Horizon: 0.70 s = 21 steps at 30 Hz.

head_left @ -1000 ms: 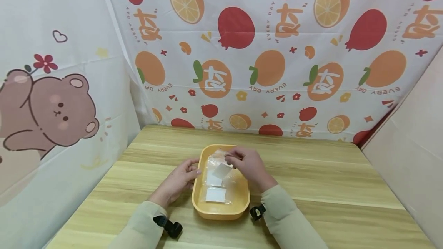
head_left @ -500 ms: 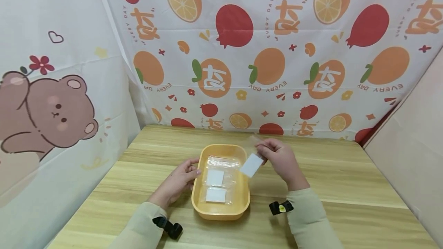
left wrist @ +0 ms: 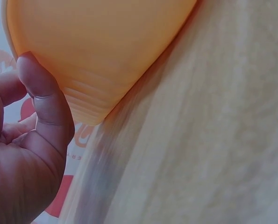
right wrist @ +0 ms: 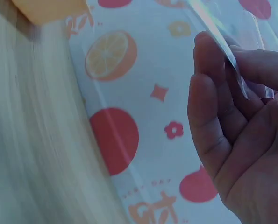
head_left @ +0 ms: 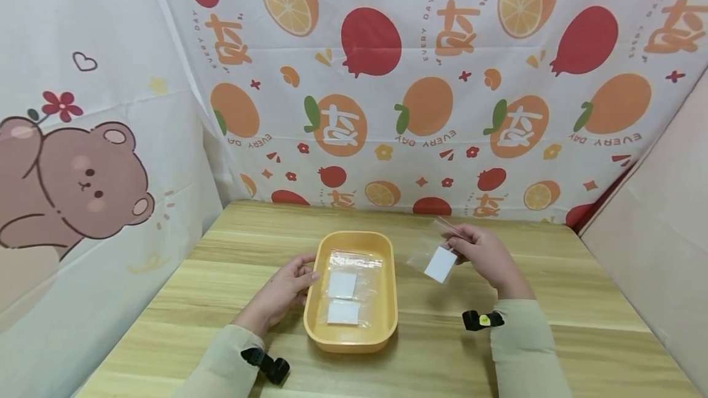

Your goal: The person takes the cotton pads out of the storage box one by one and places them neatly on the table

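Note:
A yellow plastic tray (head_left: 351, 345) stands on the table, and my left hand (head_left: 281, 292) holds its left side, thumb at the rim and fingers along the outer wall. In the left wrist view the thumb (left wrist: 43, 93) touches the tray near its edge. To the right of the tray, my right hand (head_left: 488, 257) pinches a clear zip bag (head_left: 440, 265) with a white rectangular piece inside, held above the table. Thumb and fingers grip the bag near its zip strip. Inside the tray lie more such zip bags (head_left: 343, 285), overlapping, each with a white piece.
The wood-grain table (head_left: 553, 312) extends on both sides of the tray. A fruit-print cloth (head_left: 381, 121) hangs behind it, and a bear-print cloth (head_left: 94, 171) on the left. Black wrist cameras (head_left: 265, 366) are strapped over both sleeves.
My right hand has lifted one zip bag out of the tray and carried it to the right, past the tray's edge. My left hand has stayed at the tray's left side.

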Tool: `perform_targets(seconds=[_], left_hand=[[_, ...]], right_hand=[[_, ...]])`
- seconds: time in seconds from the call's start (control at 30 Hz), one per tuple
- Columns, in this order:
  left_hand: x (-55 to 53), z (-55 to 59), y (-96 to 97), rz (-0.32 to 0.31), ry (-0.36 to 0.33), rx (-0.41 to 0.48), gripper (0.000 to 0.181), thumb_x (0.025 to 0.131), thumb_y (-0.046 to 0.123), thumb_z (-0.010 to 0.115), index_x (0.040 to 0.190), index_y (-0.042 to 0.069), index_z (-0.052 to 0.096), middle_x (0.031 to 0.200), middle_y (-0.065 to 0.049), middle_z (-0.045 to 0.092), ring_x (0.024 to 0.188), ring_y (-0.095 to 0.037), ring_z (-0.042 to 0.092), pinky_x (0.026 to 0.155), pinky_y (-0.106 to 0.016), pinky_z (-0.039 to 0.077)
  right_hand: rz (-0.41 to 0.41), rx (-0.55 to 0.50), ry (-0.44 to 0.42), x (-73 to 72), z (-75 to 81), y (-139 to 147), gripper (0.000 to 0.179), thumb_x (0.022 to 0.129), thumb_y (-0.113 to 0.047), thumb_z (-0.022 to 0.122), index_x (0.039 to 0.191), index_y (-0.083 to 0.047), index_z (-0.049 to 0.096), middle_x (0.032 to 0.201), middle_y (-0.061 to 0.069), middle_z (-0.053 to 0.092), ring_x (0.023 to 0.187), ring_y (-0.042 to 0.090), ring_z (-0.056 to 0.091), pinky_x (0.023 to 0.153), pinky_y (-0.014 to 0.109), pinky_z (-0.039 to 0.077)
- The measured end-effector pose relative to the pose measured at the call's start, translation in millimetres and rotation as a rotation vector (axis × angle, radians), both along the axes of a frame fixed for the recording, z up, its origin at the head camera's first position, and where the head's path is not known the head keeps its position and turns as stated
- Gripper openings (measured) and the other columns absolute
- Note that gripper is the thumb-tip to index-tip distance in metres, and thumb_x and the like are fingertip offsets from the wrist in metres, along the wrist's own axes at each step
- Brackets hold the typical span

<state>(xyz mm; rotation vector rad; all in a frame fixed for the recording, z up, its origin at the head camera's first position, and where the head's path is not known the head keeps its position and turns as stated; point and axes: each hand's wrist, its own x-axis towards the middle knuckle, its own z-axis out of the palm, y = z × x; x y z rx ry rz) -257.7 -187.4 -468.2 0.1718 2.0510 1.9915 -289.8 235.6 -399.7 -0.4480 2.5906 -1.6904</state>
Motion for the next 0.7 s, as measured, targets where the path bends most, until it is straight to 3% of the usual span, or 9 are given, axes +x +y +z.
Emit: perform_targets(seconds=[0.33, 0.5, 0.7], left_hand=[[-1.6, 0.2, 0.4, -0.018, 0.004, 0.003, 0.052, 0.105, 0.01, 0.052, 0.153, 0.003, 0.033, 0.111, -0.021, 0.056, 0.079, -0.019, 0.061, 0.06, -0.027, 0.052], [-1.8, 0.0, 0.0, -0.029, 0.01, 0.003, 0.052, 0.105, 0.009, 0.052, 0.153, 0.001, 0.033, 0.111, -0.02, 0.056, 0.078, -0.018, 0.061, 0.06, -0.027, 0.052], [-0.3, 0.3, 0.0, -0.032, 0.014, 0.009, 0.053, 0.105, 0.009, 0.052, 0.154, 0.002, 0.032, 0.112, -0.022, 0.056, 0.08, -0.021, 0.063, 0.06, -0.029, 0.054]], right_hand=[[0.043, 0.065, -0.112, -10.7, -30.3, 15.9, 0.03, 0.101, -0.013, 0.062, 0.128, 0.002, 0.065, 0.122, 0.02, 0.068, 0.092, 0.022, 0.067, 0.075, 0.036, 0.058], [0.123, 0.112, -0.142, -15.8, -46.4, 9.2, 0.031, 0.101, -0.015, 0.063, 0.126, 0.003, 0.065, 0.104, 0.011, 0.071, 0.084, 0.023, 0.066, 0.072, 0.041, 0.058], [0.188, 0.208, -0.158, -18.1, -56.3, -6.1, 0.027, 0.1, -0.016, 0.065, 0.123, -0.005, 0.069, 0.087, 0.004, 0.07, 0.067, 0.019, 0.058, 0.061, 0.035, 0.053]])
